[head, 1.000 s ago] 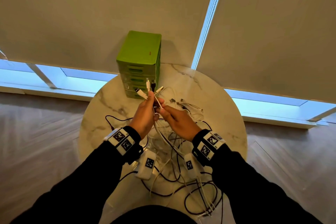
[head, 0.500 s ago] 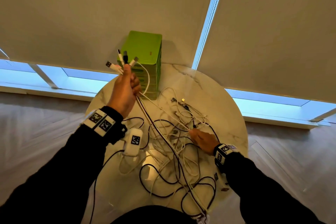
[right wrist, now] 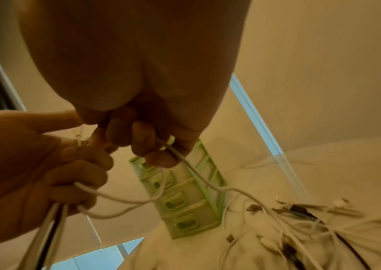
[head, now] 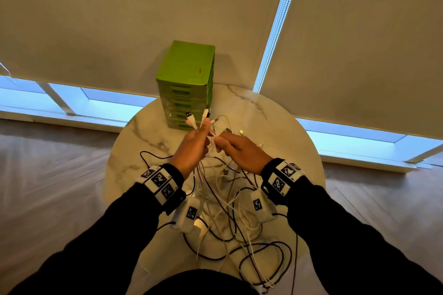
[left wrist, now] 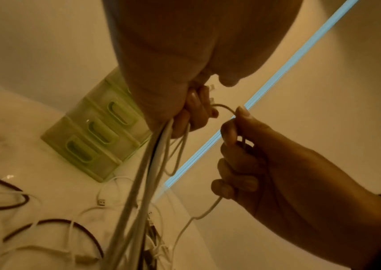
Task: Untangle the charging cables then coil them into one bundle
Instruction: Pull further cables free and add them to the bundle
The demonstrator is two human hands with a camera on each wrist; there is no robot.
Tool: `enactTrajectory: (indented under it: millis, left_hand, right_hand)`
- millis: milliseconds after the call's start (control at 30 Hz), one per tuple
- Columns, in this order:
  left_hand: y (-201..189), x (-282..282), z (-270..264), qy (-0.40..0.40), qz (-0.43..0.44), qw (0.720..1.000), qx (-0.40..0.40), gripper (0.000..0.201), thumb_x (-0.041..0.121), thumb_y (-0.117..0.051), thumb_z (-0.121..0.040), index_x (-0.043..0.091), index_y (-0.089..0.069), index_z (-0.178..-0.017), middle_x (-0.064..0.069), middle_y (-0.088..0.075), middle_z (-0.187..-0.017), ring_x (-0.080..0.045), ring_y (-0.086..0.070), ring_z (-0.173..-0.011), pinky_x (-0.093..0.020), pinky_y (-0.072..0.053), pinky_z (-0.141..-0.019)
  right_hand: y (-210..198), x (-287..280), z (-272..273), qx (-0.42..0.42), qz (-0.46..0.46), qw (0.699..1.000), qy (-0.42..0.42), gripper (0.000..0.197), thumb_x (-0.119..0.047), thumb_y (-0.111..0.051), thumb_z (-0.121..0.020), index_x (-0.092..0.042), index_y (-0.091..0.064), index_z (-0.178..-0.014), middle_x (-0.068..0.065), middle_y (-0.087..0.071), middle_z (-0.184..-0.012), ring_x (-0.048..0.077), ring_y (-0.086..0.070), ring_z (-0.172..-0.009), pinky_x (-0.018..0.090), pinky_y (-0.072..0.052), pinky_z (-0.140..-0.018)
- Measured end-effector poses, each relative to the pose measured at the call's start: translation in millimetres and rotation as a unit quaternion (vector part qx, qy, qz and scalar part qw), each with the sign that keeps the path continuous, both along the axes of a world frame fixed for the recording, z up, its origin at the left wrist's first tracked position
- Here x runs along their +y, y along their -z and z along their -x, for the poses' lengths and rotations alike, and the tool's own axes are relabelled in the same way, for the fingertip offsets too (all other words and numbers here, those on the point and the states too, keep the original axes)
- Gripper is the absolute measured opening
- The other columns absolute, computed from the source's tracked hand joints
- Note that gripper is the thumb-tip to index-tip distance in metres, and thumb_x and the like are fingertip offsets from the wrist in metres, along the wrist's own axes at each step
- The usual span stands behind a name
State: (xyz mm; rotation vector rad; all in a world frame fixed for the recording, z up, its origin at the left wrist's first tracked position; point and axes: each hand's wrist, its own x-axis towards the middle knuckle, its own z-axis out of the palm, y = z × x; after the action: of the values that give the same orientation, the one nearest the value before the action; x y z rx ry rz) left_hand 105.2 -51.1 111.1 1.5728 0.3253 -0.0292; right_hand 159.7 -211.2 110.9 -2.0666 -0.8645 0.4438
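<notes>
With several plug ends gathered in the left hand and the right hand pinching one more white cable, most cables lie tangled on the worktop toward 6 o'clock, uncoiled.

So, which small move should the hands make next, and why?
Probably the right hand should pass its white cable into the left hand, which already grips several cable ends. Many cables lie tangled on the table, so gathering seems unfinished.
</notes>
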Motion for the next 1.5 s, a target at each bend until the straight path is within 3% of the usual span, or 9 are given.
enactTrajectory:
  millis: [133,267,433,567,767,1033,1233,1400,1500]
  left_hand:
    - [-2,0,-5,-0.023,0.006,0.999,-0.028,0.035,0.045,-0.047,-0.104,0.016,-0.062,-0.093,0.011,-0.043,-0.056,-0.008,-0.039,-0.053,-0.026,-0.035,-0.056]
    - [-4,11,-10,-0.077,-0.027,0.995,-0.064,0.029,0.046,-0.050,-0.102,0.023,-0.065,-0.094,0.015,-0.045,-0.057,-0.008,-0.040,-0.058,-0.026,-0.038,-0.059]
    - [-6,1,-7,-0.030,-0.050,0.995,-0.081,0.034,0.038,-0.054,-0.102,0.005,-0.060,-0.095,0.016,-0.036,-0.051,-0.003,-0.033,-0.049,-0.025,-0.032,-0.056]
    - [-9,-31,-10,0.032,-0.021,0.995,-0.095,0.027,0.030,-0.054,-0.103,0.006,-0.059,-0.092,0.018,-0.039,-0.049,-0.001,-0.036,-0.046,-0.017,-0.031,-0.050]
    - [-26,-78,-18,0.103,-0.015,0.985,-0.135,0.031,0.038,-0.056,-0.102,0.009,-0.068,-0.101,0.014,-0.050,-0.061,-0.007,-0.047,-0.060,-0.024,-0.044,-0.064]
    - [-31,-121,-20,0.150,0.084,0.979,-0.106,0.036,0.043,-0.044,-0.105,0.012,-0.063,-0.107,0.014,-0.030,-0.055,-0.007,-0.025,-0.051,-0.025,-0.023,-0.051]
    - [-30,-156,-2,0.215,0.121,0.966,-0.079,0.033,0.039,-0.044,-0.106,0.010,-0.060,-0.107,0.010,-0.027,-0.059,-0.007,-0.024,-0.050,-0.020,-0.024,-0.048]
    - [-8,-175,7,0.230,0.176,0.957,-0.030,0.030,0.019,-0.033,-0.109,0.012,-0.057,-0.093,0.007,-0.040,-0.060,-0.008,-0.031,-0.051,-0.023,-0.023,-0.052]
    - [1,-179,13,0.246,0.183,0.951,-0.023,0.029,0.022,-0.034,-0.109,0.012,-0.057,-0.095,0.007,-0.051,-0.062,-0.010,-0.042,-0.053,-0.021,-0.031,-0.052]
  right_hand:
    - [-2,-1,4,0.055,0.005,0.998,-0.034,0.036,-0.039,-0.037,-0.107,-0.017,-0.060,-0.090,-0.015,-0.056,-0.073,-0.001,-0.051,-0.067,0.016,-0.044,-0.069]
    - [25,-29,0,0.056,0.136,0.989,-0.027,0.049,-0.051,-0.028,-0.106,-0.019,-0.059,-0.087,-0.011,-0.054,-0.067,0.008,-0.053,-0.067,0.031,-0.045,-0.076]
    - [55,-71,0,-0.034,0.246,0.966,0.068,0.050,-0.063,-0.028,-0.100,-0.028,-0.064,-0.106,-0.001,-0.069,-0.103,0.026,-0.064,-0.103,0.044,-0.046,-0.094]
    - [30,-71,18,-0.040,0.120,0.989,0.082,0.037,-0.034,-0.060,-0.098,-0.024,-0.054,-0.134,-0.003,-0.065,-0.127,0.011,-0.058,-0.118,0.035,-0.044,-0.101]
    - [-25,-83,52,-0.002,-0.029,0.992,0.119,0.018,-0.030,-0.043,-0.107,-0.026,-0.060,-0.103,-0.015,-0.060,-0.076,0.009,-0.063,-0.071,0.029,-0.051,-0.074]
    - [-74,-149,74,-0.039,-0.165,0.932,0.321,0.029,-0.025,-0.039,-0.108,-0.011,-0.064,-0.111,-0.001,-0.038,-0.068,0.011,-0.035,-0.061,0.019,-0.033,-0.058]
    - [-64,-176,92,-0.014,0.135,0.967,0.215,0.031,-0.036,-0.042,-0.106,-0.021,-0.069,-0.113,-0.024,-0.060,-0.091,-0.010,-0.055,-0.084,0.011,-0.038,-0.076]
    - [2,-217,118,0.146,0.317,0.901,0.256,0.033,-0.033,-0.039,-0.106,-0.018,-0.067,-0.111,-0.005,-0.065,-0.081,0.014,-0.064,-0.078,0.030,-0.046,-0.076]
    - [54,-245,144,0.233,0.426,0.835,0.261,0.033,-0.024,-0.045,-0.102,-0.012,-0.061,-0.129,0.008,-0.067,-0.121,0.024,-0.062,-0.115,0.033,-0.045,-0.097]
